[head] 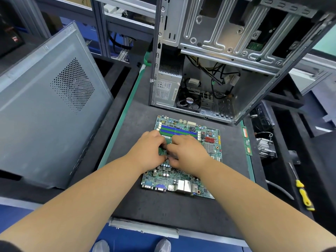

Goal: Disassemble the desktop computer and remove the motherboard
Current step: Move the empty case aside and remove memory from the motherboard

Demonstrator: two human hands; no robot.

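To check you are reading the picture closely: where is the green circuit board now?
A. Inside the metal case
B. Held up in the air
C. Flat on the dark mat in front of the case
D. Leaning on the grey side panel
C: the circuit board lies flat on the dark mat, outside the open case, under both hands.

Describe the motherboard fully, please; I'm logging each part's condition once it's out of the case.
The motherboard is a green circuit board lying flat on the dark mat, outside the open case. Blue memory slots sit at its far edge, metal ports at its near edge. The left hand and right hand work at its centre, hiding it.
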